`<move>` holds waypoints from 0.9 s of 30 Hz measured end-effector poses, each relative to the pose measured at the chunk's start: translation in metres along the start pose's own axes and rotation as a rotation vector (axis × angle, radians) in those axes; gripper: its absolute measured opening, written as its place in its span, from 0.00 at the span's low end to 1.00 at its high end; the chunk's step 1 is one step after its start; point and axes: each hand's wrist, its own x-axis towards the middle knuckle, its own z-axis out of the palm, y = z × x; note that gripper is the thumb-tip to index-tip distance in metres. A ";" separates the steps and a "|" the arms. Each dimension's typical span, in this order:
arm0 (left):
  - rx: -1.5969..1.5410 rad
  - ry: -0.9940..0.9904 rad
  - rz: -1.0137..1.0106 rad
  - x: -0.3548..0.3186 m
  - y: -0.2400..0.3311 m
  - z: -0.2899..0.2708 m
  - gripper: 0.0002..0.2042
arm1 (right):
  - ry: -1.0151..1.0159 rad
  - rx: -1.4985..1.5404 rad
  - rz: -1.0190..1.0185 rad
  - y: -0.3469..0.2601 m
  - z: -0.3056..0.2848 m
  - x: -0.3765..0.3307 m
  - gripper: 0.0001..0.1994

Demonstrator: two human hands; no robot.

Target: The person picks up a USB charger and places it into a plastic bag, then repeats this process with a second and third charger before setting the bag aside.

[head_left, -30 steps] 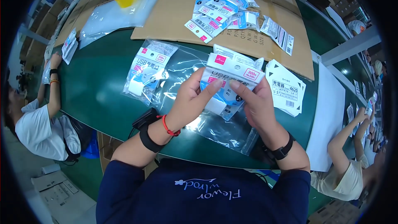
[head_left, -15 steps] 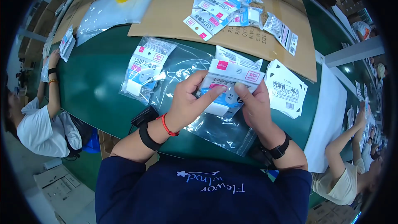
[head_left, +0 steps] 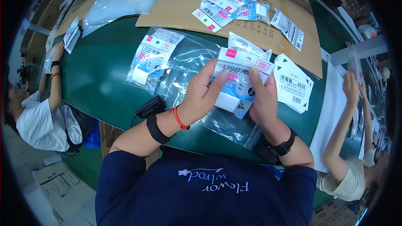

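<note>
In the head view, the held packet [head_left: 242, 88], a white, blue and pink pouch with a clear lower part, was in front of the person's chest, raised over a large clear plastic bag [head_left: 234, 130] on the green table [head_left: 100, 75]. The left hand [head_left: 205, 92] gripped its left side, thumb on the printed face and fingers curled behind; the right hand [head_left: 264, 96] pinched the right side likewise, so both were closed on the same packet. Another white packet [head_left: 250, 47] showed just beyond its top edge; whether the fingers touched that one could not be told. To the left, a few similar packets [head_left: 151, 58] lay at the bag's end, and to the right rested a fanned stack of white cards [head_left: 295, 84]. Farther off, a pile of packets [head_left: 226, 4] sat on a cardboard sheet [head_left: 180, 4]. The held packet looked light, its film thin, glossy and probably slippery, crinkling easily, while the block inside seemed stiff and fairly sturdy. A hold on both side edges, thumbs over the firm contents, seemed surest; pulling on the header alone would likely crease it or let the weight swing.
</note>
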 end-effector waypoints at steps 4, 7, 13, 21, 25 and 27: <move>0.017 -0.016 0.049 -0.002 -0.004 -0.001 0.18 | -0.030 -0.156 -0.067 -0.001 0.003 -0.005 0.19; -0.077 0.056 0.049 -0.002 -0.004 0.005 0.16 | -0.049 -0.236 -0.131 -0.004 0.001 -0.002 0.22; 0.367 0.064 0.389 -0.001 0.016 -0.001 0.11 | 0.213 -0.148 -0.068 -0.056 -0.032 0.015 0.20; 0.862 -0.341 0.378 -0.013 -0.008 0.047 0.10 | 0.084 -0.565 0.151 -0.099 -0.082 -0.014 0.21; 0.653 -0.241 0.334 -0.011 -0.010 0.039 0.08 | -0.198 -0.808 0.273 -0.100 -0.094 -0.024 0.22; 0.563 -0.153 0.259 -0.012 -0.002 0.032 0.06 | -0.307 -0.866 0.303 -0.100 -0.092 -0.025 0.22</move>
